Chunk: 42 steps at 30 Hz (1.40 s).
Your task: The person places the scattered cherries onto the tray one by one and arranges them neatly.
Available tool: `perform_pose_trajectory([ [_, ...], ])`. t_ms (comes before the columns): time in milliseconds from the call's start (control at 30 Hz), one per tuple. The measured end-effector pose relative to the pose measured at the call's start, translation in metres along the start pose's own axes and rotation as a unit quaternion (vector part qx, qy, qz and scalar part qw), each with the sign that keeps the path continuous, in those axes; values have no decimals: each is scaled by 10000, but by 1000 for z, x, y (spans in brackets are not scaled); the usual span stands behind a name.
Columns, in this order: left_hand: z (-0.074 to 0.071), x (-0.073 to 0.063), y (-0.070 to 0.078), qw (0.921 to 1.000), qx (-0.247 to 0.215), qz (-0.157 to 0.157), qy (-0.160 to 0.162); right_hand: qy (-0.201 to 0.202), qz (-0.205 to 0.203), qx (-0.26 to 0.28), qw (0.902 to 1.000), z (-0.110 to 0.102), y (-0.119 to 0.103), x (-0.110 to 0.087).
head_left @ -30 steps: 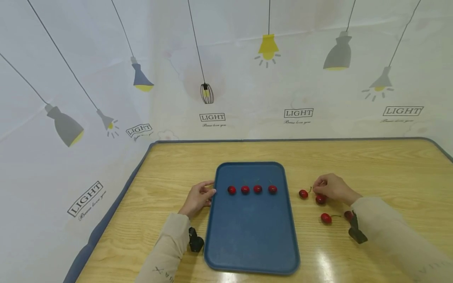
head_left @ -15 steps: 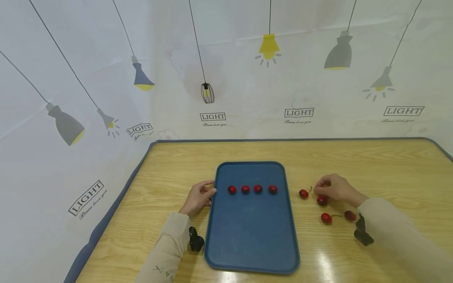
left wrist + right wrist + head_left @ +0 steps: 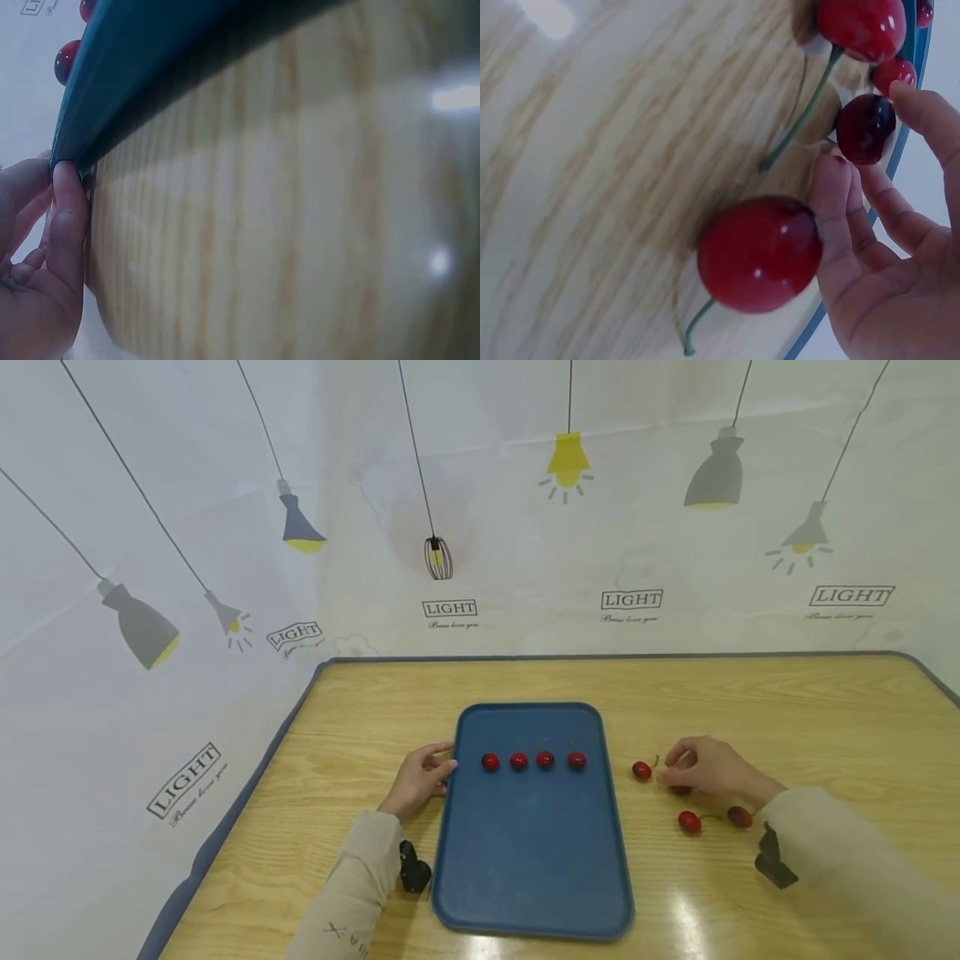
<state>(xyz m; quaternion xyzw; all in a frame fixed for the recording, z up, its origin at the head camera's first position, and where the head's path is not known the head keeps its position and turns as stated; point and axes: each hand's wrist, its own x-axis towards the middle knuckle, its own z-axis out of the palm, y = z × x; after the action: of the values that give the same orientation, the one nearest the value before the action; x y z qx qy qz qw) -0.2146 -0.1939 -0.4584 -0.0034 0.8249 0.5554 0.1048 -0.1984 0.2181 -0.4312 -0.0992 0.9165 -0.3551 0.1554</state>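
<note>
On the pale wall covering (image 3: 510, 510), three boxed labels (image 3: 632, 600) reading "LIGHT" stand beyond the worktop's (image 3: 405, 693) far edge, another by its far left corner, a fifth beside its left edge. Script runs beneath them ("love you" is legible). Marks on the left sleeve (image 3: 352, 872) cannot be made out.

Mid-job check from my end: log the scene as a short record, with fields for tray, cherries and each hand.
Tray: blue, on a wood-grain table
On tray: four cherries in one row across the far half
Off tray: four more cherries on the table, right of the tray
Left hand: holds the tray's left rim
Right hand: thumb and fingers around a dark red cherry; whether gripped, unclear
Backdrop: printed with hanging lamps
</note>
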Motion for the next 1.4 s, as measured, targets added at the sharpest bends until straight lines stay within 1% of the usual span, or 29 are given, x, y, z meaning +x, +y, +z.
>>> perform_pose_trajectory([
  [133, 1, -3, 3, 10000, 45, 12, 39, 89, -123, -240, 9996, 3, -1, 1],
  [233, 0, -3, 5, 9999, 98, 6, 79, 122, -297, -390, 9987, 3, -1, 2],
  [367, 1, -2, 3, 9998, 132, -56, 156, 85, -439, -278, 9986, 5, -1, 1],
  [533, 1, -3, 3, 9996, 176, -100, 194, 76, -437, -162, 9989, 7, -2, 0],
  [900, 2, -3, 1, 9997, 120, -125, 184, 159, -459, -142, 9987, 9, -2, 0],
  [1200, 2, -3, 2, 9998, 93, -36, 149, 219, -527, -127, 9983, 6, -2, -2],
  [1400, 3, -3, 3, 9997, 147, -130, 169, 243, -488, -69, 9985, 7, -1, -1],
])
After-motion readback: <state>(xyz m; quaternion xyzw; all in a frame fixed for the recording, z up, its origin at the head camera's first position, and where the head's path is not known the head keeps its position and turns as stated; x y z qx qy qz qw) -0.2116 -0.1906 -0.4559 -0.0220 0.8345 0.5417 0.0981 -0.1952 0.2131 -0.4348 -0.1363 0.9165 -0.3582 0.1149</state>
